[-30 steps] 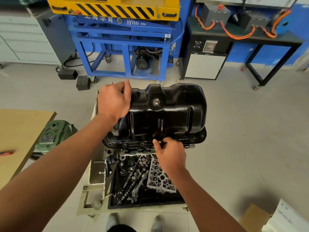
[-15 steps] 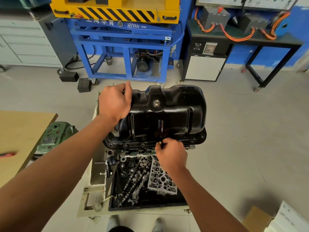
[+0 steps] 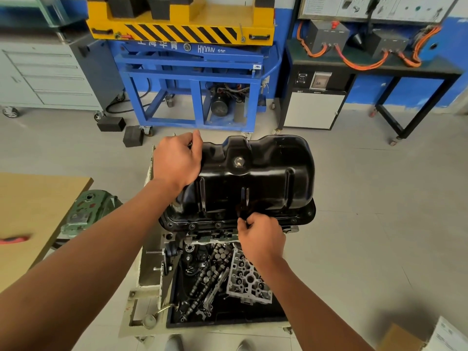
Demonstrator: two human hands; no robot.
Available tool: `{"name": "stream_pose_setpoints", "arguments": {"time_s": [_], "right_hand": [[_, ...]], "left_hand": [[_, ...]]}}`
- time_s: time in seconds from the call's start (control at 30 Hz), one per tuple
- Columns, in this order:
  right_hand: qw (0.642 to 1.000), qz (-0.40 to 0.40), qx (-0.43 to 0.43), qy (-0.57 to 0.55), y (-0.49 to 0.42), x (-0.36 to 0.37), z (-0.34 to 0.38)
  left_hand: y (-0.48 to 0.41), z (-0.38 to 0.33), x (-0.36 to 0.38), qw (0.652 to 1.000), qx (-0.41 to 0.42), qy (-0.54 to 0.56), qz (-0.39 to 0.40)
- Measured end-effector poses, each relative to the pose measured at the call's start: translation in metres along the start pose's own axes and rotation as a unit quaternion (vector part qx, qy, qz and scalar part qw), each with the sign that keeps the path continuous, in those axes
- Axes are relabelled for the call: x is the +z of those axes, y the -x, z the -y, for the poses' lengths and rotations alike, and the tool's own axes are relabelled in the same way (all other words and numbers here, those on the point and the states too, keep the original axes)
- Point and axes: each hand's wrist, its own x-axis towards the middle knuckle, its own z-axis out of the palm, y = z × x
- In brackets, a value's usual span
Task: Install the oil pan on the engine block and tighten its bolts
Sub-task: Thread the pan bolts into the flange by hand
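Note:
A glossy black oil pan (image 3: 263, 178) sits upside down on the engine block (image 3: 202, 236), which shows only as a strip under the pan's near flange. A drain plug (image 3: 238, 161) sits on the pan's top face. My left hand (image 3: 177, 160) grips the pan's far left corner with curled fingers. My right hand (image 3: 260, 236) is at the near flange, thumb and fingers pinching something small at a bolt hole; the item itself is hidden by the fingers. Bolt holes run along the flange (image 3: 192, 226).
Below the block a black tray (image 3: 228, 317) on a stand holds camshafts, a cylinder head part (image 3: 249, 279) and loose pieces. A wooden table (image 3: 30, 214) with a red tool is at left, beside a green machine (image 3: 88, 211). A blue lift cart (image 3: 192, 79) stands behind.
Both hands keep their places on the pan. The right hand's fingers have shifted slightly at the near flange. The camera has tilted up a little.

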Motion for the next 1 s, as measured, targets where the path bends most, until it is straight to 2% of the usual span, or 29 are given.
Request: {"name": "stream_pose_setpoints", "arguments": {"time_s": [0.3, 0.43, 0.67, 0.87, 1.0], "right_hand": [[0.999, 0.003, 0.009, -0.037, 0.0072, 0.0038, 0.0000], [1.000, -0.003, 0.017, -0.013, 0.0038, 0.0016, -0.0016], [0.998, -0.007, 0.026, -0.050, 0.0056, 0.0058, -0.0017], [0.999, -0.001, 0.028, -0.037, 0.0019, 0.0020, -0.0039], [0.998, 0.010, 0.024, -0.055, 0.0021, 0.0049, -0.0050]], "left_hand": [[-0.0002, -0.0003, -0.0010, 1.000, 0.008, -0.009, -0.011], [-0.0007, -0.0004, -0.0004, 1.000, 0.008, -0.016, -0.006], [-0.0013, -0.0029, -0.0022, 1.000, -0.003, -0.016, 0.001], [-0.0026, -0.0037, -0.0021, 1.000, -0.007, -0.020, 0.004], [-0.0071, -0.0052, -0.0025, 0.998, -0.007, -0.056, 0.030]]}}
